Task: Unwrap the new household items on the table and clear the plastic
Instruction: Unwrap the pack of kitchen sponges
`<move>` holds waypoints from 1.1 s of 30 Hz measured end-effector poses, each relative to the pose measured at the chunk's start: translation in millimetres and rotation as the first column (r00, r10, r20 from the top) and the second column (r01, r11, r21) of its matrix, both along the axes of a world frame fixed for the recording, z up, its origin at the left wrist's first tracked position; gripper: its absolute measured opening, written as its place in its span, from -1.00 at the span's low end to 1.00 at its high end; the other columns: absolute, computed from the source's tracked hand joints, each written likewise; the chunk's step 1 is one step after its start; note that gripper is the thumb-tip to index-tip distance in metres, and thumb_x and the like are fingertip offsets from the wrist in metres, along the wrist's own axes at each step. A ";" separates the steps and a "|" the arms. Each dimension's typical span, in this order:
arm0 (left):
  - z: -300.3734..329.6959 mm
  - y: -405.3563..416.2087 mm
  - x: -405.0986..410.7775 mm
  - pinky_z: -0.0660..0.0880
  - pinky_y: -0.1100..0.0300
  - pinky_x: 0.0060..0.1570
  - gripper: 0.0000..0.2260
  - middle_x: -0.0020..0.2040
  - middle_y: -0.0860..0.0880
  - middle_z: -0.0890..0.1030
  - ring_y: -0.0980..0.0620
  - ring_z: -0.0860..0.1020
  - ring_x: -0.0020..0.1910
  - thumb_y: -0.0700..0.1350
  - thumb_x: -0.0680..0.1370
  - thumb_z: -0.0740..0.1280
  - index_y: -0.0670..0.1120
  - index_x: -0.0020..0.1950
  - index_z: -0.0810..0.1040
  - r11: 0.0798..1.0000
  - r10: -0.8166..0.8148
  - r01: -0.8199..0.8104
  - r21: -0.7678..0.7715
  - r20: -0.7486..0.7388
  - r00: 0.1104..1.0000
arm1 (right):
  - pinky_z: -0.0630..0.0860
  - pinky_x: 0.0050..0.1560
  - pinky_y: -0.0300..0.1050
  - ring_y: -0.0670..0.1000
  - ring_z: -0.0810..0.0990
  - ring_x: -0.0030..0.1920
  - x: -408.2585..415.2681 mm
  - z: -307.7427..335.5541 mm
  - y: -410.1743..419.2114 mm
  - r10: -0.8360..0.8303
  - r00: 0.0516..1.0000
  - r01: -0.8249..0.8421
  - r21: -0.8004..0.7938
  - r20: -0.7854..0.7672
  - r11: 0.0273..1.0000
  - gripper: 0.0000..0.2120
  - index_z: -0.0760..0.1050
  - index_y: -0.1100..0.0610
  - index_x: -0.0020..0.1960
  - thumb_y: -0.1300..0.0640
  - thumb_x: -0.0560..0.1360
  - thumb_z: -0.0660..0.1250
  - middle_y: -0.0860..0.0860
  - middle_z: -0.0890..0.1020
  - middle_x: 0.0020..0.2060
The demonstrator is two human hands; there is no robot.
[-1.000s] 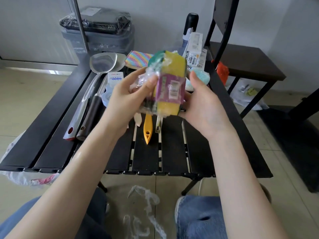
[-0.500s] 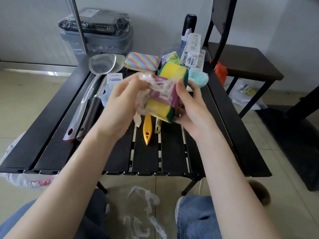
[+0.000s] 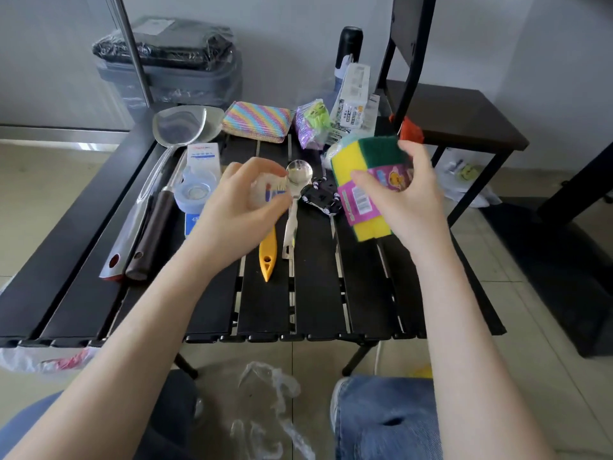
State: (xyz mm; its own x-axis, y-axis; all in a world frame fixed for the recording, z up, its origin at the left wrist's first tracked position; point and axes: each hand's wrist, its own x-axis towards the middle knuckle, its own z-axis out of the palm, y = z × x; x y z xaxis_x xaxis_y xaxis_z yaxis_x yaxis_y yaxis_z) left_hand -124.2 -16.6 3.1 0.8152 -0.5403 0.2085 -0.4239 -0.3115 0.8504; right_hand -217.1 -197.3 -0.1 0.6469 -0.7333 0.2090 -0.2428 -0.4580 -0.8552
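Pale tiled floor (image 3: 39, 194), grey wall (image 3: 282, 34)

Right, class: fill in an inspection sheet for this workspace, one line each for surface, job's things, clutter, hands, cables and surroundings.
Surface: black slatted table, crowded at the far half.
Job's things: sponge pack with paper band, held above the table; clear plastic wrap bunched in the other hand.
Clutter: steel spatula, yellow tool, spoon, rainbow cloth, tape pack.
Hands: right hand grips the sponge pack; left hand pinches the wrap.
Cables: nothing seen.
Surroundings: discarded plastic on the tiled floor, dark chair, wrapped bin.
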 end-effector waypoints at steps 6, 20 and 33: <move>-9.6 -14.8 -4.9 0.24 0.67 -0.04 -0.62 0.05 0.18 0.29 0.34 0.35 0.04 -0.18 0.60 0.20 0.06 0.40 0.37 0.992 -0.123 0.124 0.017 -0.047 0.991 | 0.40 0.20 0.10 0.16 0.36 0.28 -4.7 -9.3 8.3 -0.164 0.912 0.001 -0.398 -0.377 0.917 -0.24 0.25 -0.01 0.42 -0.41 0.38 0.29 0.10 0.40 0.24; -13.1 -23.6 -12.6 0.50 0.42 -0.10 -0.78 -0.14 0.09 0.62 0.29 0.60 -0.15 -0.20 0.48 0.44 -0.02 0.10 0.59 0.981 -0.062 0.066 -0.183 0.027 0.998 | 0.31 0.20 0.15 0.16 0.26 0.33 -7.2 -5.1 5.6 -0.276 0.895 0.060 -0.519 -0.351 0.853 -0.34 0.23 0.09 0.48 -0.26 0.52 0.18 0.10 0.33 0.30; 35.8 97.5 8.9 0.59 0.22 -0.33 -0.91 -0.24 0.01 0.62 0.12 0.59 -0.32 -0.21 0.50 0.41 -0.03 -0.11 0.65 0.896 0.170 -0.230 -0.380 -0.183 0.968 | 0.55 -0.24 -0.21 -0.11 0.57 -0.28 45.6 34.1 147.1 0.568 0.779 -0.506 -0.270 0.265 0.819 -0.86 0.46 0.16 -0.03 0.28 0.48 0.40 -0.07 0.55 -0.26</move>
